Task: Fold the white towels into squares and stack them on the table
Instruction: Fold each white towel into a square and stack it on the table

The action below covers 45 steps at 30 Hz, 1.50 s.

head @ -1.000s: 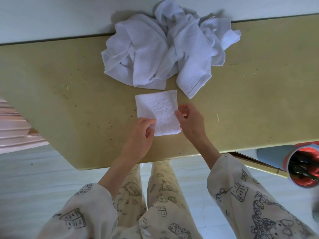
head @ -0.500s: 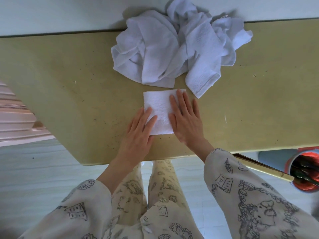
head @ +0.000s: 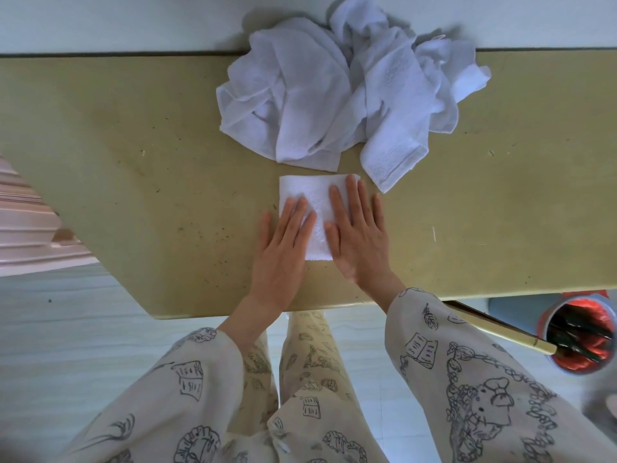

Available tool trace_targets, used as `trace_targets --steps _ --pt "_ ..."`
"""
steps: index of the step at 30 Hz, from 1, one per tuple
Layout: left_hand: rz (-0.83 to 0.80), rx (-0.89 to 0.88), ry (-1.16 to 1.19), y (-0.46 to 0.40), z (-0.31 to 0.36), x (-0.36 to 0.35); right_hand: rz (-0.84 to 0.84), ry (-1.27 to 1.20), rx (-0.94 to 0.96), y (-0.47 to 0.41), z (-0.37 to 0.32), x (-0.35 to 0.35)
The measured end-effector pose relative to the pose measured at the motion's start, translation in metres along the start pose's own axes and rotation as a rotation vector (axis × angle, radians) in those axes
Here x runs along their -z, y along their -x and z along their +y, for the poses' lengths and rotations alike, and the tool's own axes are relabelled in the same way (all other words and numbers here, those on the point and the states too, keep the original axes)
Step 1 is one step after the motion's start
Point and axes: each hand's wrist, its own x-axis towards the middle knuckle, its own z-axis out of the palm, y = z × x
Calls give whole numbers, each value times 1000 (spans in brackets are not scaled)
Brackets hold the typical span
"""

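A small folded white towel [head: 314, 195] lies as a square on the yellowish table [head: 133, 145], near its front edge. My left hand [head: 283, 248] rests flat on the towel's left part, fingers spread. My right hand [head: 359, 238] lies flat on its right part, fingers stretched toward the far edge. Both palms press down and grip nothing. Behind the square, a heap of crumpled white towels [head: 340, 95] sits against the table's back edge, one towel end [head: 390, 162] hanging toward the square.
A pale wall runs behind the table. A red-lined bin [head: 581, 339] stands on the floor at the right, below the table's front edge. A pink slatted object [head: 26, 228] is at the left. My patterned sleeves and trousers fill the bottom of the view.
A second ago my fingers pinched the towel's near edge. Both hands then flattened onto it and have slid forward over the folded square.
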Motion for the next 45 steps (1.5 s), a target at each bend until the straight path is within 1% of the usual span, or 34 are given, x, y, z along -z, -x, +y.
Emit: trace_targets --steps 2,4,7,8,10,11,12,14,15,16,17,19,22,25,28,29,32,34,37,39,42,45 --pt "6 -70 -46 0 -10 0 -7 5 -4 0 0 0" --pt "-37 -126 -76 -2 -17 3 -12 15 -8 0 0 0" --pt "-214 -146 -72 -9 -23 12 -15 20 -8 -1 0 0" --pt "-256 -186 -49 -10 -28 16 -14 18 -9 -1 0 0" --pt "-354 -250 110 -14 -40 26 -9 18 -12 -1 -1 0" --pt "-394 -224 230 -17 -45 34 -10 18 -15 -1 -1 0" --pt "-370 -166 345 -21 -47 42 -12 16 -18 -1 -1 0" --pt "-186 47 509 -33 -48 53 -11 15 -20 -1 -1 0" --pt "-115 167 543 -42 -47 57 -9 18 -20 -1 -2 0" --pt "-98 262 544 -52 -47 58 -7 21 -19 -1 -2 0" --pt "-116 316 523 -61 -46 57 -5 23 -17 -1 -2 0" --pt "-198 336 485 -77 -47 55 2 23 -14 -1 -1 -1" --pt "-338 309 519 -93 -49 58 12 21 -14 -2 -1 -2" --pt "-569 278 557 -110 -48 69 15 33 -14 -1 -1 -3" --pt "-882 249 457 -127 -45 79 32 35 -13 -2 0 -4" --pt "-964 249 427 -132 -45 81 41 33 -12 -2 1 -4" --pt "-1149 297 380 -144 -44 82 61 28 -3 -1 1 -5" --pt "-1235 319 303 -150 -42 81 75 26 3 -1 1 -5" --pt "-1272 299 123 -155 -37 81 82 20 8 -1 0 -5" --pt "-1267 306 64 -156 -36 81 78 24 14 -1 1 -5" --pt "-1244 320 57 -154 -37 82 82 29 17 -1 1 -4" --pt "-1164 301 146 -149 -43 84 75 31 18 -1 0 -4"
